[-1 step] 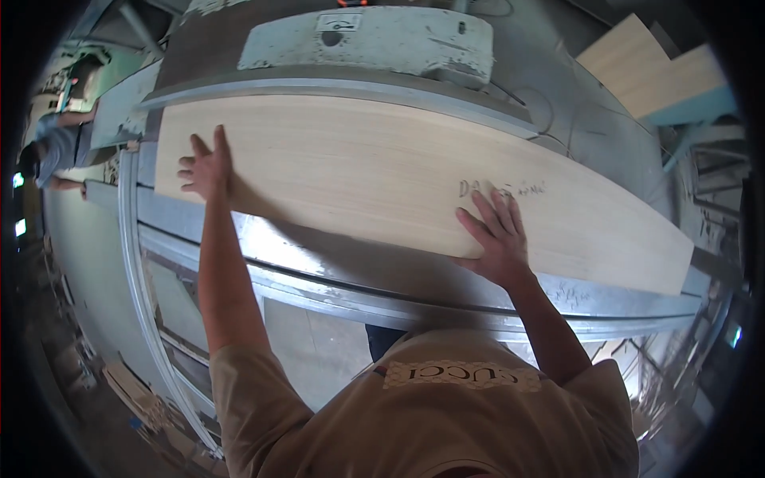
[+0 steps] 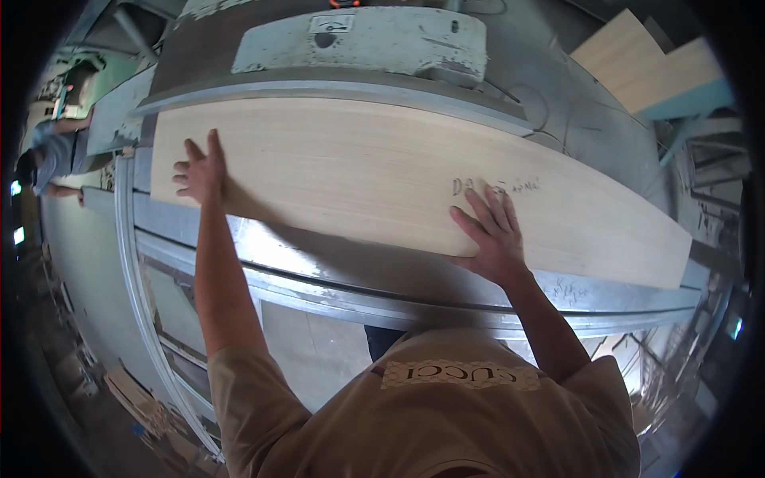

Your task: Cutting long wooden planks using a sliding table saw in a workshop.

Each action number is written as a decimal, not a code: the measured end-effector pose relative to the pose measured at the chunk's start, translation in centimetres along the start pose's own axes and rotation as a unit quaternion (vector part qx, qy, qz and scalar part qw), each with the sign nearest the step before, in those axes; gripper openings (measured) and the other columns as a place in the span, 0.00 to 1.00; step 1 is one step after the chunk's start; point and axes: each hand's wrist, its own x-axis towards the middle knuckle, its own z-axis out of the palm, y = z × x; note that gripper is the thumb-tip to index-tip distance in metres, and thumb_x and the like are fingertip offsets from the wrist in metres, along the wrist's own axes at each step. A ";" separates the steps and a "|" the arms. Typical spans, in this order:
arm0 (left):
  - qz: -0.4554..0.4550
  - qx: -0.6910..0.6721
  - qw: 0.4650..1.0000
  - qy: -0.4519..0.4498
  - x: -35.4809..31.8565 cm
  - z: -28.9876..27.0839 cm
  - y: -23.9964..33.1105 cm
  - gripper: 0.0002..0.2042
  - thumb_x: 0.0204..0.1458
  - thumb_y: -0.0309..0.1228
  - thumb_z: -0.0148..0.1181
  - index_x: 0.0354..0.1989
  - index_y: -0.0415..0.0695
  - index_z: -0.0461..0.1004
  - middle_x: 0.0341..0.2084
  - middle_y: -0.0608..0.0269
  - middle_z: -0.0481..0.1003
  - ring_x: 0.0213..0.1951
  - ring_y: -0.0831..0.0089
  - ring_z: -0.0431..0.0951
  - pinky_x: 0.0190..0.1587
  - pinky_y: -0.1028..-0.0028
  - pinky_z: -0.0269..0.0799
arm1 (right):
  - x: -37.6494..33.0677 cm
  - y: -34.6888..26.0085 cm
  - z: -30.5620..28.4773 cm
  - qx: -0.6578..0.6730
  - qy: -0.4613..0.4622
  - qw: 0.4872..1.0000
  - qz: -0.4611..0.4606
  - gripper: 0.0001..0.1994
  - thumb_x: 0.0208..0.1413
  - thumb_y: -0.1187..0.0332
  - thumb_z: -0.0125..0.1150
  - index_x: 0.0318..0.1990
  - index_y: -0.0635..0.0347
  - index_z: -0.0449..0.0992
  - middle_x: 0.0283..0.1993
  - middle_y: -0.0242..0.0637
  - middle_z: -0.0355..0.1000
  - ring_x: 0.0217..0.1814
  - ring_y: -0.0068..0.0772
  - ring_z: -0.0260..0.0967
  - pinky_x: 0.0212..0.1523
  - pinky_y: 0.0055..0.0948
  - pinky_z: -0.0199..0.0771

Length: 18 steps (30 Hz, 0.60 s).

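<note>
A long pale wooden board (image 2: 358, 171) lies flat on a grey metal machine table (image 2: 335, 275). My left hand (image 2: 199, 171) lies palm down on the board's left end, fingers spread. Near the board's front edge, right of the middle, my right hand (image 2: 494, 235) also presses flat with its fingers apart, just below some handwriting on the wood. Neither hand curls around anything.
A grey machine housing (image 2: 358, 40) sits behind the board. Metal rails (image 2: 446, 315) run along the table's near side. More pale boards (image 2: 637, 64) are stacked at the back right. Another person (image 2: 56, 155) stands at the far left.
</note>
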 end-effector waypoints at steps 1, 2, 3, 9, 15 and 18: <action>0.002 -0.001 1.000 0.001 0.4 -0.4 0.5 0.53 0.58 0.85 0.37 0.87 0.68 0.53 0.83 0.32 0.50 0.83 0.26 0.46 0.79 0.25 0.37 | 0.6 0.2 -0.2 -0.007 0.004 1.000 0.008 0.45 0.37 0.45 0.88 0.70 0.37 0.81 0.83 0.33 0.66 0.89 0.49 0.55 0.85 0.66 0.54; 0.004 -0.002 1.000 0.003 0.9 -0.7 1.1 0.53 0.58 0.86 0.37 0.88 0.68 0.53 0.83 0.32 0.50 0.83 0.26 0.46 0.79 0.24 0.37 | 1.2 0.4 -0.4 -0.003 0.001 1.000 0.006 0.46 0.37 0.45 0.88 0.70 0.36 0.81 0.83 0.33 0.65 0.89 0.48 0.54 0.85 0.66 0.53; 0.003 0.000 1.000 -0.003 0.8 -0.5 1.1 0.53 0.58 0.86 0.37 0.88 0.69 0.52 0.83 0.32 0.51 0.83 0.27 0.46 0.78 0.24 0.38 | 0.8 0.4 -0.4 0.003 -0.007 1.000 0.007 0.46 0.37 0.45 0.88 0.71 0.35 0.81 0.83 0.32 0.65 0.89 0.48 0.54 0.85 0.66 0.53; -0.007 0.011 1.000 -0.007 0.6 0.3 0.9 0.53 0.57 0.86 0.36 0.87 0.71 0.52 0.82 0.35 0.53 0.82 0.30 0.49 0.78 0.25 0.41 | -0.2 0.6 -0.3 0.007 -0.023 1.000 0.017 0.47 0.41 0.43 0.86 0.74 0.33 0.77 0.86 0.30 0.60 0.91 0.45 0.49 0.88 0.63 0.47; -0.002 0.004 1.000 -0.008 -0.2 -0.2 0.7 0.53 0.59 0.85 0.37 0.87 0.65 0.53 0.82 0.34 0.52 0.81 0.30 0.49 0.78 0.27 0.41 | -0.1 0.4 -0.2 0.031 -0.030 0.999 0.012 0.47 0.45 0.41 0.84 0.76 0.33 0.75 0.87 0.30 0.58 0.92 0.44 0.46 0.90 0.60 0.41; 0.040 0.001 0.999 -0.007 -5.4 0.4 4.1 0.55 0.61 0.82 0.39 0.86 0.51 0.52 0.82 0.30 0.52 0.82 0.27 0.48 0.78 0.28 0.41 | -0.4 0.9 -0.1 0.028 -0.034 0.999 0.013 0.46 0.46 0.40 0.83 0.77 0.33 0.74 0.87 0.30 0.58 0.92 0.45 0.45 0.90 0.60 0.40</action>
